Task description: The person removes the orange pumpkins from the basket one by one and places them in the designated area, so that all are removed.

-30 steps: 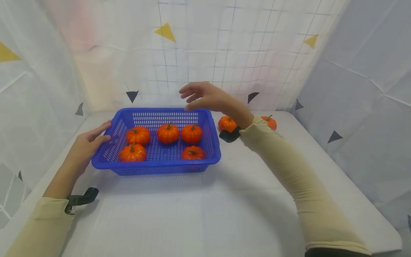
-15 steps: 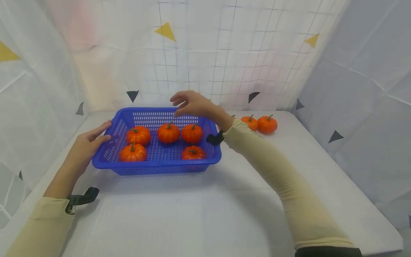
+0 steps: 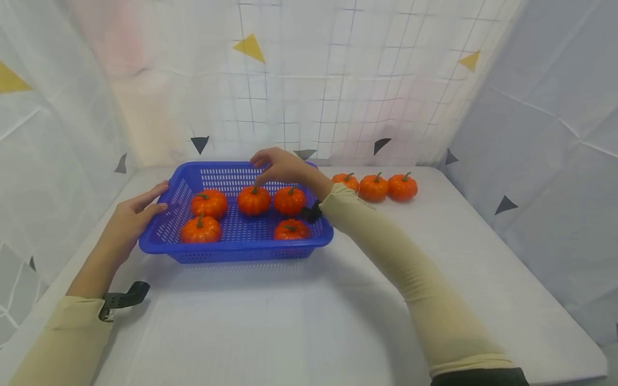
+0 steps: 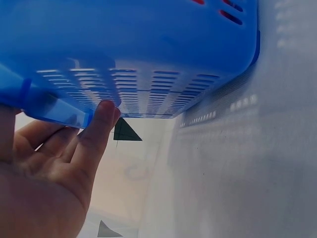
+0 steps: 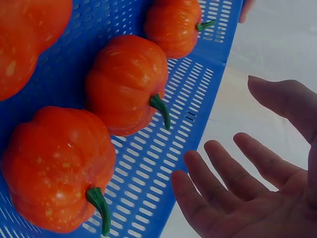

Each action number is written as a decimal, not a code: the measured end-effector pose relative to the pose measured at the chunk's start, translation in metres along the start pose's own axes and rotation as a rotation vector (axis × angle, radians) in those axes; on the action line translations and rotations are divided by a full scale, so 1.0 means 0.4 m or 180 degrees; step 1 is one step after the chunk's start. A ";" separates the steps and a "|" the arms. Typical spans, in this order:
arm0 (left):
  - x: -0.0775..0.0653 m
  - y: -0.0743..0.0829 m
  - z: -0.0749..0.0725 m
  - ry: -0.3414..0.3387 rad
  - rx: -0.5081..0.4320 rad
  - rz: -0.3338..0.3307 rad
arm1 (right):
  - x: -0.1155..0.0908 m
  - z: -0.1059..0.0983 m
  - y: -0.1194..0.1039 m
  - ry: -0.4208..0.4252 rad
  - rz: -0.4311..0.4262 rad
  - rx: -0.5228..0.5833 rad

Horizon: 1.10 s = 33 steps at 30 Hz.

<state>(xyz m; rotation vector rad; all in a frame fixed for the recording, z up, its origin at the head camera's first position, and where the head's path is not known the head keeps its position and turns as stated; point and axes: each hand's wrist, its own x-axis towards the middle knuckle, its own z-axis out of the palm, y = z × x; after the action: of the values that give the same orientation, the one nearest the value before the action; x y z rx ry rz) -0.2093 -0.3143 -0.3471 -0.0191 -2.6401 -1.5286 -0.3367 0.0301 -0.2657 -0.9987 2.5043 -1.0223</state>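
Observation:
A blue plastic basket (image 3: 236, 247) with slotted walls stands on the table, several orange pumpkins with green stems inside it. My left hand (image 3: 124, 222) grips its left rim, and in the left wrist view the fingers (image 4: 94, 141) reach up to that rim from outside. Over the back of the basket hovers my right hand (image 3: 284, 165), its fingers spread and slightly bent, holding nothing. Below its thumb, in the head view, lies the middle pumpkin (image 3: 253, 201). The right wrist view shows the palm (image 5: 237, 208) facing the basket wall, apart from the pumpkins.
Three more pumpkins (image 3: 373, 188) sit in a row on the white table (image 3: 386, 257), right of the basket. White sheeting (image 3: 289, 80) hangs behind the table, with grey sheeting (image 3: 545, 123) along the right side.
My right hand has moved left and down over the basket, uncovering the pumpkins on the table to the right. The left hand, the basket and its pumpkins have stayed put.

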 end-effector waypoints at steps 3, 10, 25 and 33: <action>-0.001 0.004 0.001 0.0004 0.0018 0.0028 | 0.008 0.005 0.002 -0.0036 0.0100 0.0055; -0.005 0.009 -0.004 0.0047 0.0041 0.0009 | 0.028 0.011 0.008 -0.0138 0.0242 0.0054; -0.007 0.002 0.004 0.0023 0.0029 -0.0050 | 0.051 0.038 0.040 -0.0350 0.0394 -0.0155; -0.001 0.003 0.004 0.0027 0.0012 0.0042 | 0.066 0.048 0.047 -0.0488 0.0480 -0.0253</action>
<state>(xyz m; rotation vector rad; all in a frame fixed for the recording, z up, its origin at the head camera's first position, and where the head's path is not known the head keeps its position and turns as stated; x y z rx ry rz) -0.2091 -0.3123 -0.3471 -0.0299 -2.6310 -1.5165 -0.3568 0.0119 -0.2921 -0.8592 2.4667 -0.7778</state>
